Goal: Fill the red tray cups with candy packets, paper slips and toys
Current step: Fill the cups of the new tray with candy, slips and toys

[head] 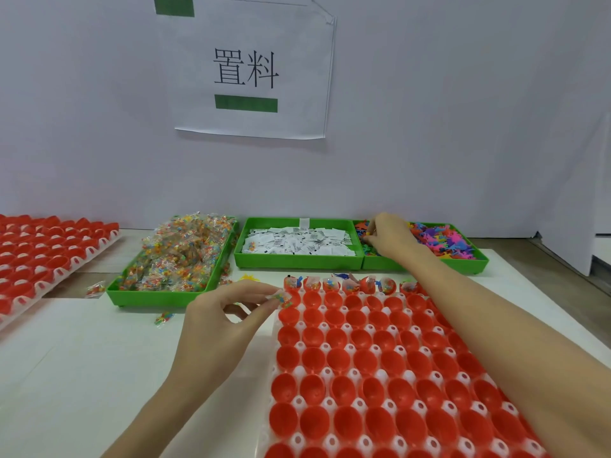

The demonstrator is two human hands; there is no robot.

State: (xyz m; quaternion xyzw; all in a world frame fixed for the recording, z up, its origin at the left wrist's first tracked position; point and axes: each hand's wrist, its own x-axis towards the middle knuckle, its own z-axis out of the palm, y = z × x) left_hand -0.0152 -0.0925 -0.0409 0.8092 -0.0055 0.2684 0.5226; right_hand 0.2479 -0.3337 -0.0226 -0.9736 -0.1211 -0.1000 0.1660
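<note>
A pale wall fills the upper half of the frame, with a white paper sign [251, 66] bearing two large black characters taped to it. Below it runs a white counter [82, 358].

Along the back of the counter stand three green bins: the left bin [158, 297] is heaped with clear candy packets [185, 256], the middle bin [297, 261] holds white paper slips [297, 241], and the right bin [476, 261] holds small colourful toys [443, 238]. A few loose candy packets lie on the counter just in front of the left bin.

The red tray [380, 375] of round cups takes up the lower right of the frame. Its far row of cups already holds packets, slips and toys; the nearer rows are bare. A second tray [43, 256] of red cups sits at the left edge.

The left hand [221, 328] is at the tray's far left corner, its fingers [264, 297] pinching one candy packet [282, 299] above a corner cup. The right hand [390, 236] reaches across the tray into the toy bin, its fingers [372, 229] curled down among the toys; whether they grip one cannot be told.
</note>
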